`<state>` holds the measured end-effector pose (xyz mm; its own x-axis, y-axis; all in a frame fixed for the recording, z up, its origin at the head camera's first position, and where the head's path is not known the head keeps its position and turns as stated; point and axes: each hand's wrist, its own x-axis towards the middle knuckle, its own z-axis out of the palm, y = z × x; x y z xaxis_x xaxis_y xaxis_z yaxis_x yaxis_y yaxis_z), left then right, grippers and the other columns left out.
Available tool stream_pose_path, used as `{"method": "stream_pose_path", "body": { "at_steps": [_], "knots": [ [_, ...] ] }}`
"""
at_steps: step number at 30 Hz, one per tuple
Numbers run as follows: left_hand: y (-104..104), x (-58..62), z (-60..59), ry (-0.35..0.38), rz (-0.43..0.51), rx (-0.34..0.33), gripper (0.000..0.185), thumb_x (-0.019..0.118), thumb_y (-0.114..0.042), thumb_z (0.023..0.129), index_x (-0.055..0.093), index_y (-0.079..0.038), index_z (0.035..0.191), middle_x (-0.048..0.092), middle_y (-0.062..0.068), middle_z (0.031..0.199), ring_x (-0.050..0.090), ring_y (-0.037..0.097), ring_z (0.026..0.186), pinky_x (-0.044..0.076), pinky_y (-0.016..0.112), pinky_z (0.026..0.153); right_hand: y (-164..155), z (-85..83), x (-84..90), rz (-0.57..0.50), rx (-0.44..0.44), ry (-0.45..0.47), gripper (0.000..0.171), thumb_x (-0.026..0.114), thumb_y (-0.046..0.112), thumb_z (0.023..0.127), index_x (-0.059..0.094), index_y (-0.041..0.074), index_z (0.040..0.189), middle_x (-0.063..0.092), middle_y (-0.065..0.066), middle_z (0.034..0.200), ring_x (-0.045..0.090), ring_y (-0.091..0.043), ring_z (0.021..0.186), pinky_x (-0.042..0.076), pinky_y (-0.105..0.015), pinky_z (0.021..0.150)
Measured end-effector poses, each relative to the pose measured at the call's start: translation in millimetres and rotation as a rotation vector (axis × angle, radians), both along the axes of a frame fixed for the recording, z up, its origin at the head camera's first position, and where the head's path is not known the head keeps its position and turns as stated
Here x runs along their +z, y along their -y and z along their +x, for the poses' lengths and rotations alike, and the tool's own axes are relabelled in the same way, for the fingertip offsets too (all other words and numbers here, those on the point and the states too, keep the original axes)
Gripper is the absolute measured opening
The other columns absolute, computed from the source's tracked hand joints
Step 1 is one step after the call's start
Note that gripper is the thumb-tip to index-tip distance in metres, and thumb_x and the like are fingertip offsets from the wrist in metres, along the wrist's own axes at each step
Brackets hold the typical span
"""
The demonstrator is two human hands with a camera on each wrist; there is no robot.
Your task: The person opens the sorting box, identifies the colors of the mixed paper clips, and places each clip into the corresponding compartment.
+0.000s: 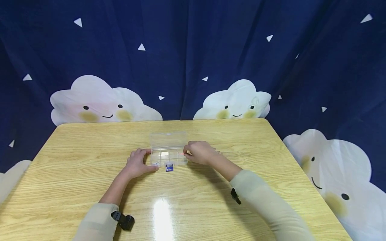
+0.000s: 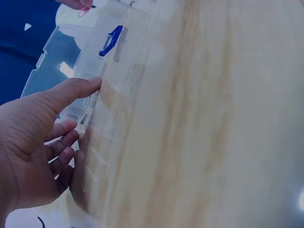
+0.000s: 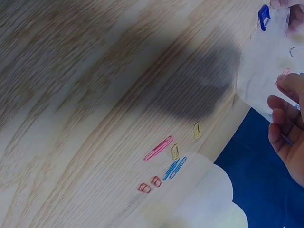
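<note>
Clear plastic organiser box [image 1: 168,152], lid raised, on the bench [image 1: 90,160]: left hand [image 1: 137,164] fingers spread against it; right hand [image 1: 200,152] pinching a pink paper clip [image 1: 181,153].

Right hand [image 3: 289,128] cut by frame edge; pinched item unclear.

Wood table [image 1: 75,174] w/ clear compartment box [image 1: 168,157], lid open; coloured paper clips [image 3: 166,164] loose beside it.

A compartment box [image 1: 169,157] sits mid-table [image 1: 75,147], lid open behind it. The left hand [image 1: 137,164] rests against its left side, the right hand [image 1: 200,152] at its right. Paper clips [image 3: 166,161] lie right of the right hand.
</note>
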<state>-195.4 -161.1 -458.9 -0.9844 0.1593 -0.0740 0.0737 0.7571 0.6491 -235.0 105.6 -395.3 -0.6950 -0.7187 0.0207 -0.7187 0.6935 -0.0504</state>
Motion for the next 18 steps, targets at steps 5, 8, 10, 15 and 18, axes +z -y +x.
{"method": "stream_pose_path", "body": {
  "at_steps": [5, 8, 10, 15, 18],
  "knots": [
    [0, 0.8, -0.2, -0.006, -0.007, 0.001, 0.079, 0.077, -0.041, 0.072, 0.046, -0.001, 0.132, 0.042, 0.022, 0.136, 0.033, 0.040, 0.123, 0.028, 0.057, 0.098, 7, -0.5, -2.6, 0.001, 0.010, -0.007, 0.011, 0.060, 0.023, 0.090, 0.069, 0.018, 0.090, 0.061, 0.005, 0.082, 0.053, -0.007, 0.067, 0.046, -0.027, 0.060],
    [0, 1.1, -0.1, -0.007, -0.009, 0.000, 0.078, 0.077, -0.042, 0.073, 0.046, -0.001, 0.132, 0.042, 0.022, 0.136, 0.032, 0.041, 0.123, 0.028, 0.057, 0.097, 10, -0.4, -4.1, 0.016, 0.008, -0.007, 0.012, 0.059, 0.024, 0.091, 0.070, 0.019, 0.092, 0.063, 0.005, 0.084, 0.055, -0.007, 0.069, 0.048, -0.028, 0.061],
    [0, 1.9, 0.3, -0.007, -0.010, -0.002, 0.078, 0.077, -0.042, 0.073, 0.046, -0.001, 0.132, 0.042, 0.022, 0.136, 0.033, 0.041, 0.123, 0.028, 0.057, 0.097, 13, -0.2, -4.4, 0.022, 0.003, -0.001, 0.013, 0.059, 0.026, 0.091, 0.070, 0.019, 0.093, 0.063, 0.005, 0.085, 0.056, -0.008, 0.070, 0.048, -0.028, 0.062],
    [0, 3.8, 1.4, -0.009, -0.008, -0.002, 0.078, 0.077, -0.041, 0.073, 0.046, -0.001, 0.132, 0.042, 0.022, 0.134, 0.033, 0.041, 0.121, 0.028, 0.057, 0.096, 19, 0.3, -4.4, 0.037, -0.008, 0.012, 0.013, 0.058, 0.026, 0.091, 0.069, 0.020, 0.094, 0.062, 0.005, 0.086, 0.055, -0.007, 0.070, 0.047, -0.028, 0.061],
    [-1, 4.3, 1.7, -0.007, -0.009, -0.002, 0.078, 0.077, -0.041, 0.073, 0.046, -0.001, 0.132, 0.042, 0.022, 0.134, 0.033, 0.041, 0.121, 0.028, 0.058, 0.096, 23, 1.1, -4.1, 0.041, -0.005, 0.019, 0.013, 0.058, 0.025, 0.091, 0.069, 0.020, 0.094, 0.062, 0.005, 0.087, 0.054, -0.007, 0.070, 0.047, -0.028, 0.062]
  ]
}}
